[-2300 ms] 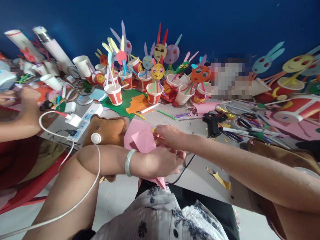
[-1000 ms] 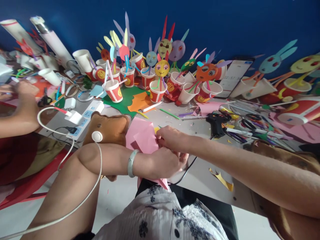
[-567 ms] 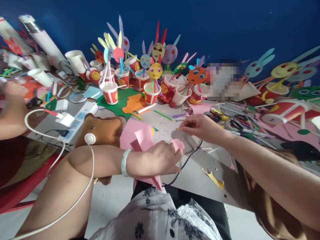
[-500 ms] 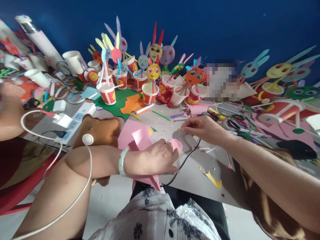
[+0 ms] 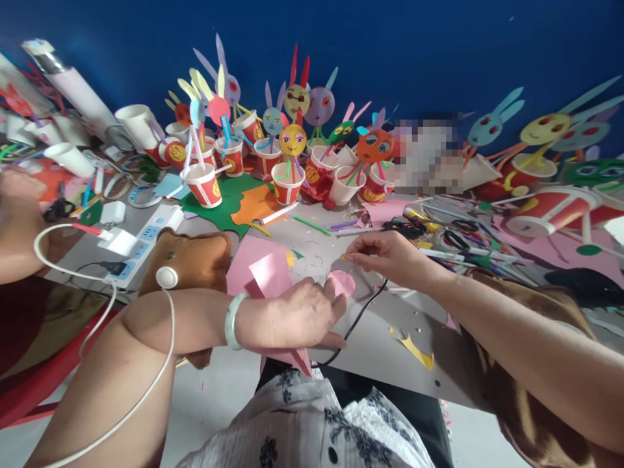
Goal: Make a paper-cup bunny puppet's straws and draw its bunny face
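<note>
My left hand [image 5: 299, 315] rests low over the table, its fingertips pressing and holding a small round pink paper piece [image 5: 342, 283]. A larger pink sheet [image 5: 248, 257] lies under and beside that hand, partly hidden by it. Just above the round piece, my right hand [image 5: 392, 255] is closed in a pinch, with a tiny yellowish bit at its fingertips. What that bit is cannot be made out. A black cord [image 5: 363, 315] runs between my hands to the table's front edge.
Paper cups with rabbit-faced figures [image 5: 292, 140] line the back. A white power strip [image 5: 146, 244] and brown pouch-like object [image 5: 192, 260] lie left. Pens and scissors [image 5: 443, 237] clutter the right. A yellow scrap [image 5: 414, 351] lies in front. Another person's arm [image 5: 19, 227] reaches in at far left.
My right hand has shifted slightly left and closer to the round pink piece. My left hand keeps its place on it. The whole view has shifted a little.
</note>
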Available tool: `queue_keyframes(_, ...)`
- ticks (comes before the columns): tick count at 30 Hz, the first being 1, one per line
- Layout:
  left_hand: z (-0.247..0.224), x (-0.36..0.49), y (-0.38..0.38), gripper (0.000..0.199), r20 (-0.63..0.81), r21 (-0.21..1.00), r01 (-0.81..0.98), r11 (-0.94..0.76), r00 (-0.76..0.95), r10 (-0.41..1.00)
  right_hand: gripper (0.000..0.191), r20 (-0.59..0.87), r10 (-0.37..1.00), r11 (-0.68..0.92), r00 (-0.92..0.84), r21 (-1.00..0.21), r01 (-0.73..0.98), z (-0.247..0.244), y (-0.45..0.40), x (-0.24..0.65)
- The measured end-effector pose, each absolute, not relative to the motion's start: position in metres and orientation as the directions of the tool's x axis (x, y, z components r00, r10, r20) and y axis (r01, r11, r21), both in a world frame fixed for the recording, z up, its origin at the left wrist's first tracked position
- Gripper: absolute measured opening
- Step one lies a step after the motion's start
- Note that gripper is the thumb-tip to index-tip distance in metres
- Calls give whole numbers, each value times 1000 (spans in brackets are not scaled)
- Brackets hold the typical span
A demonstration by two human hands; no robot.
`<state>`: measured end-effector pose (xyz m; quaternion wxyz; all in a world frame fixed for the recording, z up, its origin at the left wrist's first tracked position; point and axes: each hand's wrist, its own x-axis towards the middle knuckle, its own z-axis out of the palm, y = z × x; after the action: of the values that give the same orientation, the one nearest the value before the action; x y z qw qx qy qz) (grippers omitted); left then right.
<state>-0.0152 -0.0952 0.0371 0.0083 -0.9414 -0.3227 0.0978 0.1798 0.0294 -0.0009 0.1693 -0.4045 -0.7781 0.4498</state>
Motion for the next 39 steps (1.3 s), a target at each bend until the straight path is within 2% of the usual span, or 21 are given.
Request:
queue_keyframes(5,42,-16,-96,59,-125,-85,596,-798,788,602,32,-188,770,140,-609,-882,449,-13,23,192)
queue_keyframes(8,38,-13,-98,56,-133,-117,606,-787,775,617,30,-174,754,177,-633,-875,451,-13,18,188)
queue_keyframes(12,22,-8,-102,51,-196,-190,650,-736,709,677,21,-17,724,387,-689,-817,427,-9,17,168)
queue_keyframes(16,13,-5,-106,43,-262,-258,732,-631,575,775,15,159,580,668,-799,-654,355,-12,22,140)
queue_keyframes(19,17,-4,-109,41,-333,-262,746,-612,526,783,17,226,509,750,-831,-590,299,-15,27,123)
queue_keyframes(22,20,-4,-111,39,-351,-247,717,-652,561,750,13,184,534,643,-825,-722,255,-15,28,109)
queue_keyframes(25,14,-5,-114,39,-322,-234,708,-666,590,740,12,16,620,299,-784,-929,218,-17,20,94)
queue_keyframes(27,8,-5,-116,43,-290,-237,717,-656,592,752,16,-94,665,79,-741,-978,194,-21,11,85)
queue_keyframes(29,4,-5,-117,42,-272,-236,727,-645,588,762,17,-146,708,-35,-692,-985,172,-26,3,77)
queue_keyframes(32,6,-6,-118,39,-286,-218,723,-656,595,751,18,-169,738,-83,-653,-983,162,-34,-1,72)
queue_keyframes(39,12,-8,-122,28,-226,-151,687,-711,676,702,24,-103,812,29,-575,-976,217,-44,23,76)
